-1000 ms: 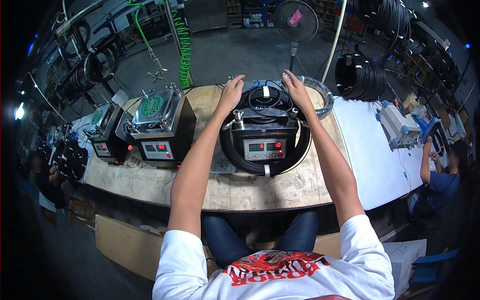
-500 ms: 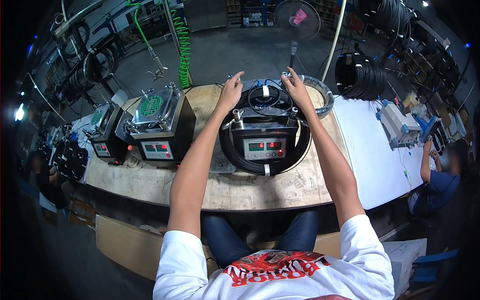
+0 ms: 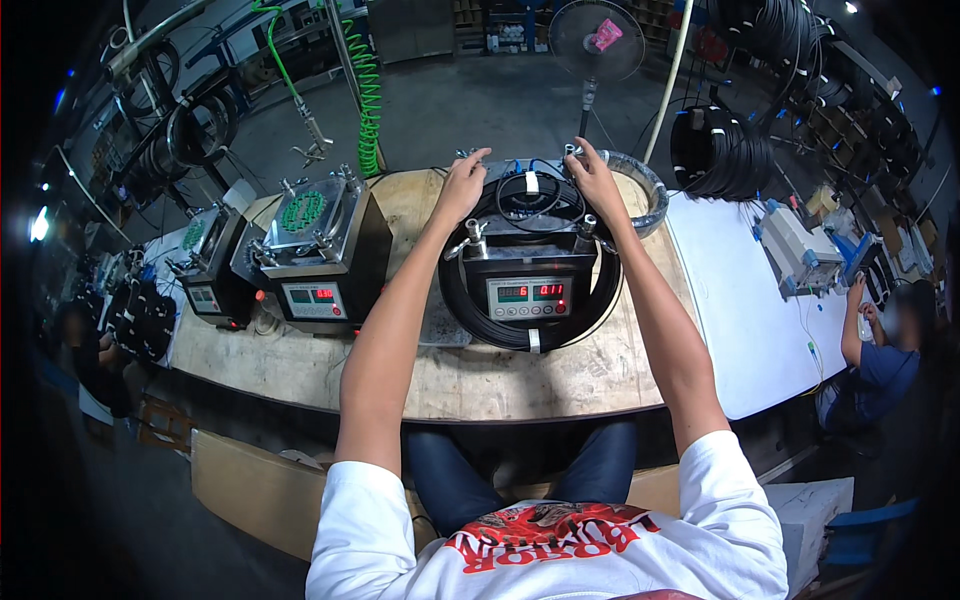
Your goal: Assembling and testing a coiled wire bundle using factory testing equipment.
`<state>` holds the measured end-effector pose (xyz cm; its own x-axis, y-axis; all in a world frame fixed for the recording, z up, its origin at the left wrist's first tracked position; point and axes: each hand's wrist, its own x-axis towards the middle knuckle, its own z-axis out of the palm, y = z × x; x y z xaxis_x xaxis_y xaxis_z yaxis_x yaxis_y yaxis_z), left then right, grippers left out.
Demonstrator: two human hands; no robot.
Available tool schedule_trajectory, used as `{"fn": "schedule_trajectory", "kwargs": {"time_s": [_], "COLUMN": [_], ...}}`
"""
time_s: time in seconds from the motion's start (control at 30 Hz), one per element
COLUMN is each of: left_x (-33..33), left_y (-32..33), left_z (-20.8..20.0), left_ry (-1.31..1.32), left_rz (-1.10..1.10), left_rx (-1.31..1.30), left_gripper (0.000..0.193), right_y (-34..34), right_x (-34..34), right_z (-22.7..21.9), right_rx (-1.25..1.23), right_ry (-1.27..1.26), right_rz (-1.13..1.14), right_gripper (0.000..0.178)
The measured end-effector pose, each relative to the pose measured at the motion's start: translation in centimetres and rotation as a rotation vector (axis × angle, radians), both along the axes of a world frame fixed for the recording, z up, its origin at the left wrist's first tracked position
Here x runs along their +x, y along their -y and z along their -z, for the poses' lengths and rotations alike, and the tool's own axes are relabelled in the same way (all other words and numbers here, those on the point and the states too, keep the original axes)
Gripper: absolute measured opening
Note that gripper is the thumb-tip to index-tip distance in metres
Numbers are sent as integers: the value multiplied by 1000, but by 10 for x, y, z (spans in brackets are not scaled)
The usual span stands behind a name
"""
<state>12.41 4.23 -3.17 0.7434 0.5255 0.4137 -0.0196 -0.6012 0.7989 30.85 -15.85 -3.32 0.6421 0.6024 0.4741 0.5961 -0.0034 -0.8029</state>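
In front of me stands a black polishing-type machine (image 3: 488,265) with red digits on its front panel (image 3: 526,297). A coil of black cable (image 3: 470,325) hangs around it, and thinner black cable loops (image 3: 530,205) with a white tag and blue connectors lie on top. My left hand (image 3: 463,187) is closed at the far left corner, fingers around a metal clamp there. At the far right corner my right hand (image 3: 594,180) pinches another metal clamp (image 3: 571,151) between thumb and index finger. Two near-corner clamps (image 3: 475,232) stand untouched.
Two similar machines with green round pads (image 3: 305,211) (image 3: 198,232) stand to the left on the wooden bench (image 3: 400,390). A thick wrapped hose (image 3: 655,195) curves behind at right. A white table (image 3: 740,330) carries instruments; a co-worker (image 3: 885,345) sits beside it. A fan (image 3: 597,40) stands beyond.
Both hands stay at the far corners, with only slight finger shifts. The digits on the machine before me and on those to the left have changed.
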Motion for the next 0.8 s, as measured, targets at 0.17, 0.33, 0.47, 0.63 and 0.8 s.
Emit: {"fn": "schedule_trajectory", "kwargs": {"time_s": [0.17, 0.33, 0.47, 0.63, 0.8], "left_x": [-3, -5, -4, -1, -4], "left_y": [-7, 5, -2, -10, -2], "left_z": [4, -1, 4, 11, 4], "left_ry": [21, 17, 15, -3, 9], "left_rz": [7, -30, -36, -39, -28], "left_rx": [4, -49, -34, 6, -25], "left_gripper": [44, 46, 47, 47, 46], "right_y": [1, 4, 2, -1, 0], "right_x": [-12, -15, -10, -7, -6], "right_z": [-9, -12, -9, -5, -4], "right_rx": [-8, -32, -20, -4, 20], "right_ry": [-68, -110, -69, -34, -40], "right_rz": [-15, -3, -6, -36, -24], "right_gripper": [53, 52, 50, 49, 49]}}
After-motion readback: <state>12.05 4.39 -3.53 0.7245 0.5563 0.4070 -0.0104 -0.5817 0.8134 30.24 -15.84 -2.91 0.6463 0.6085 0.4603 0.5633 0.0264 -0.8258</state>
